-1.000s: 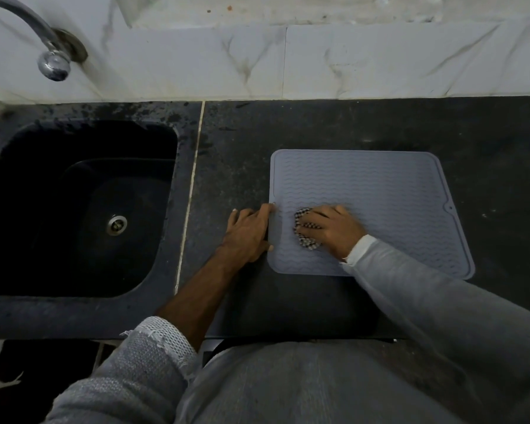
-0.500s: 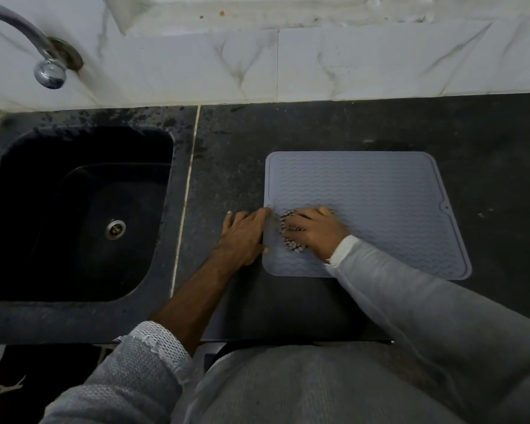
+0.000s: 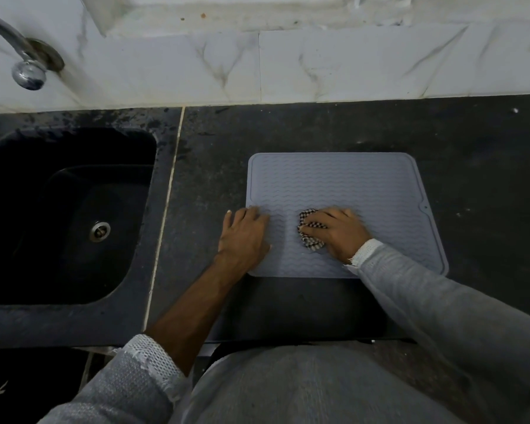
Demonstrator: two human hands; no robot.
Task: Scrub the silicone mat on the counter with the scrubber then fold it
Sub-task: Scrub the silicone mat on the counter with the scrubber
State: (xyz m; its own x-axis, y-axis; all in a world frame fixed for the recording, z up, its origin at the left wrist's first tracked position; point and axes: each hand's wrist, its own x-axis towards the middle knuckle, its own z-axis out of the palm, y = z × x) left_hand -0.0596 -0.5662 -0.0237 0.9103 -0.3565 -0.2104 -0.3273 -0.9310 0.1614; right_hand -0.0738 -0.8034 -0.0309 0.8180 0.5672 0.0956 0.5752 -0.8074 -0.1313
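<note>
Speckled black counter (image 3: 288,133), wavy-ribbed grey mat (image 3: 349,185), checkered scrubber (image 3: 309,237)

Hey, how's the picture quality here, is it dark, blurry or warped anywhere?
Head view: dim, flat light, so the sink basin is nearly black; slight motion blur on the right hand and its checkered scrubber, while the left hand and the grey mat ridges read fairly sharp; wide-angle bending curves the counter edge; a small glint on the tap.
</note>
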